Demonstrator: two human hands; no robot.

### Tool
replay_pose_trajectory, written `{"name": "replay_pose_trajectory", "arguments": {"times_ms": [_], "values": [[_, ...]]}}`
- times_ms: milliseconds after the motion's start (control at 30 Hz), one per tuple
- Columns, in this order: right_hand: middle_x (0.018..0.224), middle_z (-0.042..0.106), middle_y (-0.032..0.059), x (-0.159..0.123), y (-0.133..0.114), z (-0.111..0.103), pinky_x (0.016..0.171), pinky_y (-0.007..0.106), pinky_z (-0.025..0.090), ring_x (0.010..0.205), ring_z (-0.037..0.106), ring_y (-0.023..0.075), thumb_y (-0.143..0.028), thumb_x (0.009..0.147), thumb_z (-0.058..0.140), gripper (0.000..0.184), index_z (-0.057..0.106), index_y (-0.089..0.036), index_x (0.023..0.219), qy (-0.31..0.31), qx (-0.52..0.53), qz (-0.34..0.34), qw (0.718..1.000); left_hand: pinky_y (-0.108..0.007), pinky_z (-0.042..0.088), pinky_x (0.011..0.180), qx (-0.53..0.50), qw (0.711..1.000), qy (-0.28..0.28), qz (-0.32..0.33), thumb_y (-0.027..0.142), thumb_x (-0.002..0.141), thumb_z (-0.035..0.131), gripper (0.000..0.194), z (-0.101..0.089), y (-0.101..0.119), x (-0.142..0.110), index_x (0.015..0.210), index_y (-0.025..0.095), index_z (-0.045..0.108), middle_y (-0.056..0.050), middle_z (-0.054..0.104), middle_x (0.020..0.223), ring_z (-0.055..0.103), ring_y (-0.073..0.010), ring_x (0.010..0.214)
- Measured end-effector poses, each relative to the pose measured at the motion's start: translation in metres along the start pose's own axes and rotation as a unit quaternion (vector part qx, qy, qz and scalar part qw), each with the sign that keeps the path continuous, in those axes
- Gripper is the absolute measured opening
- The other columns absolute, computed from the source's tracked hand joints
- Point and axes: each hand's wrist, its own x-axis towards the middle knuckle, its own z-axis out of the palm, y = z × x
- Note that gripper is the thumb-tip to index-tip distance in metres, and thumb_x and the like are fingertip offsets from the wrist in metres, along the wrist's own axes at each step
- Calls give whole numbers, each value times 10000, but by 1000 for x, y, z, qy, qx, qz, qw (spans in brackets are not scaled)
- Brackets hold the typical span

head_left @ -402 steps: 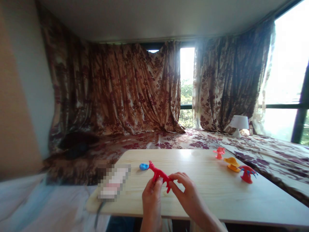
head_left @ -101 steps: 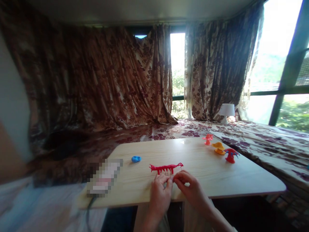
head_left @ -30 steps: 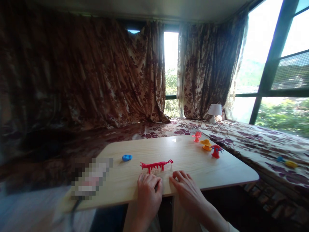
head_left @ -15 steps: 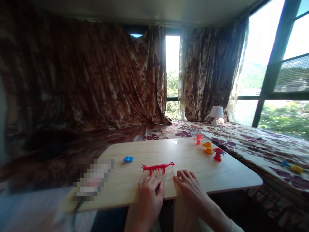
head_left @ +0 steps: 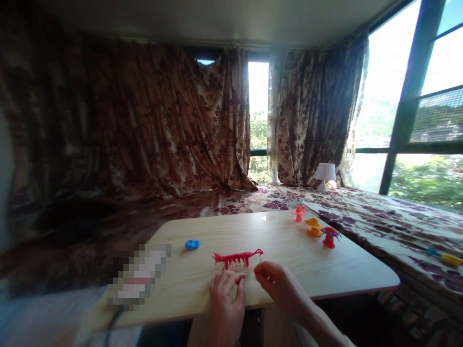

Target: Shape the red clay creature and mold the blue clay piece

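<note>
Taking the red animal [head_left: 238, 258] as the middle of the clock, the person's two hands lie on the near side. It stands lengthwise on the table [head_left: 289, 258], apart from both hands, its head toward 9 and curled tail toward 3; its legs seem to be what keeps it upright unheld.

The right hand [head_left: 278, 282], at 5 o'clock, pinches a red bit [head_left: 256, 273] (just a speck shows) between thumb and forefinger, a grip that looks chosen for something tiny. The left hand [head_left: 227, 295], at 7, is curled, thumb and forefinger bent toward each other; whether anything is between them I cannot tell. Both are near the table's edge, probably for steadiness.

At 10 sits a blue lump [head_left: 193, 245], within easy reach. At 2, the coral figure [head_left: 298, 213], yellow figure [head_left: 313, 226] and red-and-blue figure [head_left: 330, 237] stand in a row on bases, perhaps put there to be out of the hands' way. Toward 9 lies a pixelated slab [head_left: 139, 277] with a cord [head_left: 114, 322].
</note>
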Motion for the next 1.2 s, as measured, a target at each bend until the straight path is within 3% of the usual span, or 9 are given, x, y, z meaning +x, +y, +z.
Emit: {"name": "replay_pose_trajectory", "arguments": {"times_ms": [133, 233, 433, 567, 767, 900, 1200], "values": [[778, 664, 12, -7, -14, 5, 655, 191, 472, 706, 612, 121, -107, 837, 555, 119, 656, -164, 810, 57, 111, -27, 992, -374, 538, 801, -52, 998, 8, -24, 287, 865, 482, 244, 0, 13, -3, 844, 182, 701, -69, 698, 837, 654, -217, 845], [745, 641, 25, -11, -21, 3, 644, 232, 475, 676, 594, 142, -127, 817, 594, 104, 669, -161, 753, 103, 182, -57, 976, -389, 514, 836, -107, 992, 16, -69, 333, 838, 509, 252, -6, 24, 0, 804, 185, 710, -74, 701, 830, 650, -234, 853], [834, 660, 58, -10, -26, -4, 723, 266, 482, 793, 616, 174, -155, 865, 554, 170, 719, -187, 840, 88, 201, -113, 969, -401, 462, 859, -227, 954, -19, -195, 425, 715, 617, 260, -18, 31, 8, 715, 183, 713, -81, 712, 802, 636, -276, 853], [804, 657, 39, -11, -28, -5, 693, 252, 477, 749, 609, 159, -126, 837, 584, 143, 713, -188, 844, 73, 202, -102, 971, -382, 471, 830, -261, 934, -40, -241, 456, 700, 628, 305, -19, 28, 8, 734, 163, 707, -82, 731, 778, 652, -279, 834], [725, 627, 20, -11, -27, -5, 642, 233, 462, 686, 587, 140, -131, 825, 608, 117, 670, -169, 733, 80, 227, -108, 964, -308, 480, 764, -310, 909, -54, -273, 463, 685, 654, 309, -23, 30, 7, 712, 160, 706, -46, 715, 699, 645, -243, 791], [795, 641, 34, -10, -25, -6, 685, 238, 477, 736, 601, 143, -154, 856, 585, 118, 685, -171, 796, 80, 261, -117, 955, -284, 469, 721, -326, 900, -48, -287, 479, 683, 661, 315, -24, 30, 6, 664, 165, 683, -32, 685, 665, 613, -210, 734], [723, 621, 18, -5, -24, -7, 623, 227, 471, 666, 584, 129, -120, 822, 590, 156, 662, -163, 691, 91, 287, -115, 947, -269, 452, 720, -299, 916, -76, -257, 485, 757, 586, 348, -23, 29, 11, 635, 166, 656, -23, 661, 667, 581, -181, 720]]}}
